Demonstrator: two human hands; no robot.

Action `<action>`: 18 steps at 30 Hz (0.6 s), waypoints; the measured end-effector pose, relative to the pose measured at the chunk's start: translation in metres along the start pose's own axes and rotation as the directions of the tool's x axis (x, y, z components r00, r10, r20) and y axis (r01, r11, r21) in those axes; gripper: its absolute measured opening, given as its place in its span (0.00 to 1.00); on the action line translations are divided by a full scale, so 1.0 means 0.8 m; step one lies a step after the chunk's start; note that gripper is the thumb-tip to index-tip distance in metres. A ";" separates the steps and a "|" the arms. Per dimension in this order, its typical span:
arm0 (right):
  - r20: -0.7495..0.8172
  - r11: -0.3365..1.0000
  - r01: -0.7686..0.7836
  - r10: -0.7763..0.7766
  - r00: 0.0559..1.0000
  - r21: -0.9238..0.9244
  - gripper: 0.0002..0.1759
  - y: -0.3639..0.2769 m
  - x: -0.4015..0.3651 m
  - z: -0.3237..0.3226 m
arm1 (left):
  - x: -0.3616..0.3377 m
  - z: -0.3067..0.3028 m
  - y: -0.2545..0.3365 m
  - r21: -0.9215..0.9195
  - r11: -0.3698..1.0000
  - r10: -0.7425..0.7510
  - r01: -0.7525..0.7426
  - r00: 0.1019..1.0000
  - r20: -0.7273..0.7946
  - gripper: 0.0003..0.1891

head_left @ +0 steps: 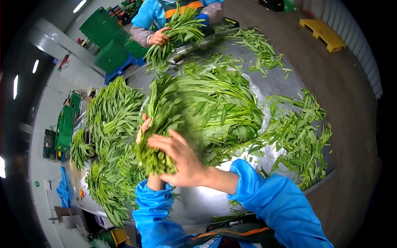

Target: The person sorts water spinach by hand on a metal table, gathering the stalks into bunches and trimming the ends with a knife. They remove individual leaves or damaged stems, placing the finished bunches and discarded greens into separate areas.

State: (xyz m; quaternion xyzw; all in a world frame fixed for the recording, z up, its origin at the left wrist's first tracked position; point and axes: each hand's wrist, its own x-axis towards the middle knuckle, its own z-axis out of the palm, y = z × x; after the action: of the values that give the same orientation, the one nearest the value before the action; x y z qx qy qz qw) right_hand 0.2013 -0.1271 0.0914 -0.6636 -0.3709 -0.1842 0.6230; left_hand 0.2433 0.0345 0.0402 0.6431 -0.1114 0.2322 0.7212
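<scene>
A bunch of water spinach [163, 103] stands tilted in front of me, its cut stem ends toward me and its long leaves pointing away. My left hand [143, 127] is closed around it from behind and the left; the bunch hides most of the palm. Against the right side of the stems lies my right hand [184, 159], its fingers apart and slightly curved, the thumb near the cut ends. Just beyond is a large heap of loose water spinach [223, 107] on clear plastic sheeting [264, 111].
Piled bunches [111, 120] cover the left side of the metal table [190, 206]. Scattered stems [297, 136] lie along its right edge. Opposite, a co-worker [155, 14] holds another bunch [178, 35]. Green crates [101, 27] and a yellow pallet [322, 34] stand beyond.
</scene>
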 end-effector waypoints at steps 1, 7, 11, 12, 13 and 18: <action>0.065 0.999 0.045 -0.046 0.997 0.018 0.42 -0.010 0.001 -0.001 | -0.015 -0.002 0.021 0.029 0.999 0.037 -0.037 0.999 -0.019 0.22; 0.228 0.970 0.158 -0.199 0.953 0.186 0.46 -0.115 -0.038 0.001 | -0.072 -0.054 0.195 0.669 0.695 0.198 -0.264 0.964 0.175 0.35; 0.284 0.969 -0.037 0.107 0.953 -0.243 0.28 -0.068 -0.158 -0.074 | -0.083 -0.023 0.238 0.473 0.804 0.462 -0.359 0.879 -0.119 0.39; 0.062 0.862 -0.303 0.357 0.932 -0.406 0.27 -0.044 -0.233 -0.099 | -0.090 -0.048 0.244 0.343 0.885 0.374 -0.315 0.919 -0.121 0.40; -0.034 0.735 -0.395 0.453 0.891 -0.551 0.27 -0.028 -0.296 -0.137 | -0.094 -0.074 0.244 0.028 0.957 0.290 -0.289 0.956 -0.036 0.40; -0.198 0.116 -0.592 0.877 0.438 -0.797 0.28 -0.069 -0.391 -0.212 | -0.133 -0.074 0.209 0.363 0.840 -0.538 0.403 0.706 0.461 0.20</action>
State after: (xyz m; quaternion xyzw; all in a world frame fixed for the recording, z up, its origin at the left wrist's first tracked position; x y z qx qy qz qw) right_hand -0.0069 -0.3754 -0.0651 -0.9709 0.0420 0.1278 0.1983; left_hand 0.0632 0.0834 0.1291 0.7691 -0.1149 -0.1426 0.6124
